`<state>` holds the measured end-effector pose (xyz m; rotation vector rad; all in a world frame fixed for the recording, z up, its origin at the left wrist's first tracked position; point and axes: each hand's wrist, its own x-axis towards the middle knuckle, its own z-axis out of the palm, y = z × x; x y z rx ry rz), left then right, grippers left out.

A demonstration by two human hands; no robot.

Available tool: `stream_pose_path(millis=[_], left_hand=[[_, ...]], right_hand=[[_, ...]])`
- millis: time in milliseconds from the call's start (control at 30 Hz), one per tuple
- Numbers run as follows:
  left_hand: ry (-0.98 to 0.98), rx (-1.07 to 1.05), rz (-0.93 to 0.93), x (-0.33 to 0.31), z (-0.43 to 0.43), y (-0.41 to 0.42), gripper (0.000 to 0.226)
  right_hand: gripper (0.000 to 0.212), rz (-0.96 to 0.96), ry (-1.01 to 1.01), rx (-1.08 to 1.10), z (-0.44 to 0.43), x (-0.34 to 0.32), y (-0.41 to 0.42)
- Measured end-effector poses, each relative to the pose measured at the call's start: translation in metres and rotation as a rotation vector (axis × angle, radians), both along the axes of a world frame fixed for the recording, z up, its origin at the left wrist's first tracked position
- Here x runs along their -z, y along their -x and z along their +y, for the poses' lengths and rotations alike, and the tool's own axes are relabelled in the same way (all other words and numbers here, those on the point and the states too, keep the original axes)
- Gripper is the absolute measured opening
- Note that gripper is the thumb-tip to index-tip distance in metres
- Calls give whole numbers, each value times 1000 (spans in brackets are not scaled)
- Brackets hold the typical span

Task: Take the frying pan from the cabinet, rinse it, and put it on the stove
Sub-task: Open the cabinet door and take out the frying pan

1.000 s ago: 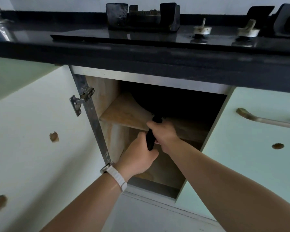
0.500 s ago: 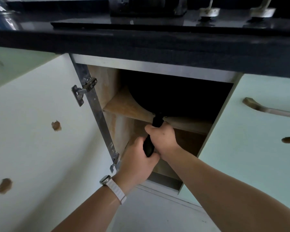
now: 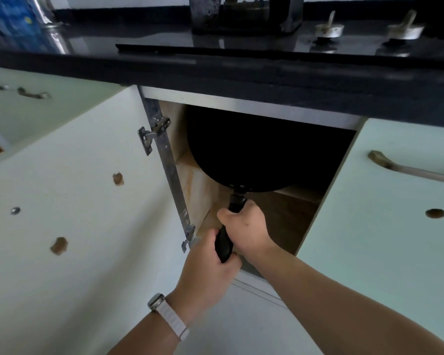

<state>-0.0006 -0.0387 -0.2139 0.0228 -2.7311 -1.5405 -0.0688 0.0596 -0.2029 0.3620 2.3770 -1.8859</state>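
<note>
A black frying pan (image 3: 251, 155) fills the upper part of the open cabinet (image 3: 280, 216), its round body tilted up above the wooden shelf. Its black handle points down toward me. My right hand (image 3: 246, 228) grips the handle near the pan. My left hand (image 3: 208, 272), with a white-strapped watch on the wrist, holds the handle's lower end. The stove (image 3: 244, 44) sits on the dark countertop directly above the cabinet, with a black pot support at its back.
The cabinet door (image 3: 82, 201) stands swung open on the left, hinges on its metal rail. A shut pale green door with a metal handle (image 3: 410, 170) is on the right. Two white stove knobs (image 3: 328, 29) sit at the top right. A shiny metal object (image 3: 49, 24) stands top left.
Both hands have drawn the pan outward and down by its handle; more of its round body now shows at the cabinet mouth. The view has shifted lower.
</note>
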Motion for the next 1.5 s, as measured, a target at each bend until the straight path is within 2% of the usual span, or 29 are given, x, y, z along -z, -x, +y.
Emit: stream_pose_path(millis=[200, 600, 867, 1000, 1267, 1500], left_hand=[[42, -49, 30, -12, -7, -33, 33], [111, -92, -29, -14, -22, -89, 29], [111, -78, -143, -30, -32, -122, 25], [83, -57, -246, -51, -29, -148, 23], [60, -104, -477, -106, -27, -222, 19], [74, -170, -556, -178, -20, -286, 17]], right_hand=[[25, 6, -33, -55, -14, -7, -25], [23, -31, -61, -121, -28, -3, -74], [20, -112, -71, -157, -35, -26, -109], [26, -217, -80, -149, -33, -42, -134], [17, -429, -136, -212, -34, -90, -204], [18, -501, -152, -270, -34, -154, -265]])
